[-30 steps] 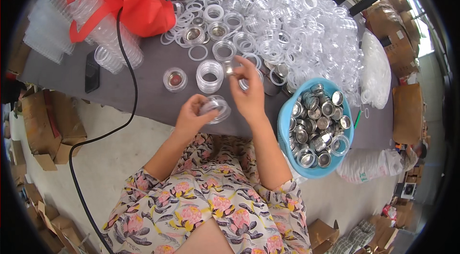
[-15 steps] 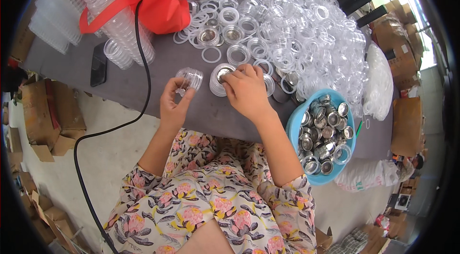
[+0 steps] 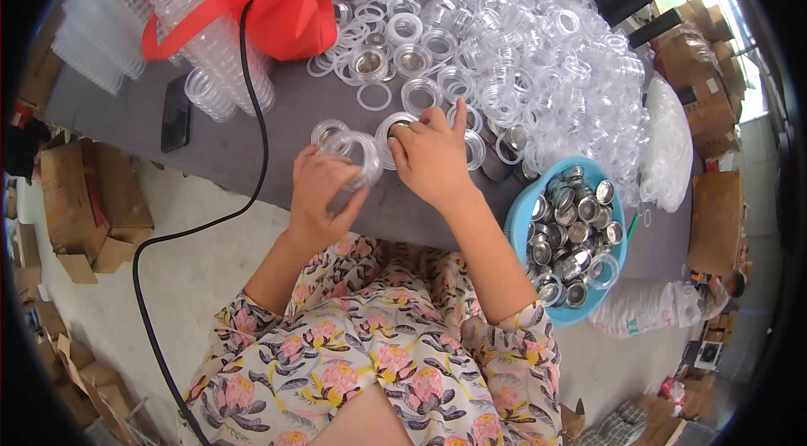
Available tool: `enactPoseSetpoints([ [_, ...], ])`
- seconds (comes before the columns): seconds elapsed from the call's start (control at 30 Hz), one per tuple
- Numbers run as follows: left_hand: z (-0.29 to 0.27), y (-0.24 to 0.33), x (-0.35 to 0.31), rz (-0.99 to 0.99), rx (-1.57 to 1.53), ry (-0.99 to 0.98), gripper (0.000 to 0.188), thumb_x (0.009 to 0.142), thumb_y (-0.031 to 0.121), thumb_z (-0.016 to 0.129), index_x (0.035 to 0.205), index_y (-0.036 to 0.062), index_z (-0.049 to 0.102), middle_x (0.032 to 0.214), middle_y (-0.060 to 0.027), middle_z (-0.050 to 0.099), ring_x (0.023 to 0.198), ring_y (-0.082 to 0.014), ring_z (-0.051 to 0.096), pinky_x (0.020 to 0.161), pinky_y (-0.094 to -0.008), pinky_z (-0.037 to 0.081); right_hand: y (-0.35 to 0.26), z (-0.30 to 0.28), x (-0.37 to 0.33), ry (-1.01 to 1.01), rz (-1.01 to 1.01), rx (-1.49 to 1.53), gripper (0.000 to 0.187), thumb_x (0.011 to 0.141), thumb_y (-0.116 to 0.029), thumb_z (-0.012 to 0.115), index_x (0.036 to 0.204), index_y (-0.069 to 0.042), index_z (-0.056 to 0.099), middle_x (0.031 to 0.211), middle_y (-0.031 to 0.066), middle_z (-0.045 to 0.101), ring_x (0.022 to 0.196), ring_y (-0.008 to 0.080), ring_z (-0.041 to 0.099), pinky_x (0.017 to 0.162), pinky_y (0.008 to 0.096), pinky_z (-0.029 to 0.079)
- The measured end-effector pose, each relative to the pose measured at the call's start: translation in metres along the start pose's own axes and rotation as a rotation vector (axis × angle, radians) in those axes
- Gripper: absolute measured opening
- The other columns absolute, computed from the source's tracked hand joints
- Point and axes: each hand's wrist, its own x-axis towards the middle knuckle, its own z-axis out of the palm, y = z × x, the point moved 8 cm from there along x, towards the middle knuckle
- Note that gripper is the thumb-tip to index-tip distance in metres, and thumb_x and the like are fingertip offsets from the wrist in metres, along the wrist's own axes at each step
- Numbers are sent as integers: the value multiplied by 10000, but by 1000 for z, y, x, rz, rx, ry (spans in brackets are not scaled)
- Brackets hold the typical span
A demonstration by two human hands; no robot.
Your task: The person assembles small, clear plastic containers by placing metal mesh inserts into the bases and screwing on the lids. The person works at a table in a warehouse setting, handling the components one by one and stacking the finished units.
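Observation:
My left hand (image 3: 326, 190) grips a clear plastic ring (image 3: 368, 162) by its side, a little above the table; it is blurred by motion. Just beyond it a second clear ring (image 3: 328, 130) sits on the cloth. My right hand (image 3: 433, 158) has thumb and fingers closed on a silver metal cap (image 3: 403, 123) set inside a wider clear plastic piece (image 3: 385, 125). Its little finger points away from me. The fingers partly hide the cap. Beside that hand stands another clear ring (image 3: 474, 150).
A large heap of clear plastic rings (image 3: 538, 68) covers the back right. A blue basin (image 3: 514, 219) of metal caps stands at the right edge. A red bag (image 3: 290, 13), stacked clear cups (image 3: 223, 42), a phone (image 3: 176, 114) and a black cable (image 3: 262, 143) lie left.
My left hand has moved right and slightly nearer me with a clear ring. Another clear ring now stands on the table where that hand was. My right hand stays on the metal cap.

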Motion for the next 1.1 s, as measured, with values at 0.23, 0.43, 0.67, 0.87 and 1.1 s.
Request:
enactPoseSetpoints([
  [0.23, 40, 22, -38, 105, -6, -241, 282, 703, 114, 706, 967, 96, 609, 887, -25, 596, 953, -203, 574, 1012, -513, 307, 2, 7, 0, -48, -34, 2, 239, 861, -249, 523, 870, -89, 700, 842, 49, 650, 1087, 277, 501, 1034, 674, 154],
  [0.43, 77, 3, -61, 69, 41, -328, 298, 739, 108, 673, 1026, 80, 597, 963, -46, 602, 1055, -219, 541, 1024, -520, 300, 5, 12, -7, -168, 32, -21, 267, 889, -250, 482, 945, -98, 693, 973, 52, 646, 1206, 312, 445, 1029, 687, 132],
  [0.67, 98, 3, -40, 77, 39, -292, 342, 735, 127, 679, 1060, 75, 588, 1012, -67, 582, 1076, -265, 511, 971, -475, 335, 5, -99, -69, 266, 179, 294, 212, 838, -104, 558, 1033, -88, 640, 1026, 72, 636, 1056, 265, 552, 1033, 536, 271],
  [0.87, 97, 48, -25, 199, -139, -154, 420, 673, 121, 731, 1069, 81, 599, 1020, -68, 579, 1001, -286, 541, 874, -420, 369, 128, -103, -219, -94, 859, 67, 273, 826, -162, 592, 1070, -47, 632, 967, 152, 659, 924, 318, 604, 813, 415, 470],
  [1.1, 216, 179, 35, 635, -162, -596, 314, 700, 157, 695, 993, 63, 633, 999, -84, 622, 1009, -254, 558, 948, -417, 376, 137, -44, -235, -335, 588, 148, 507, 725, -212, 683, 1188, -56, 547, 1178, 128, 557, 1014, 335, 558, 856, 424, 466],
])
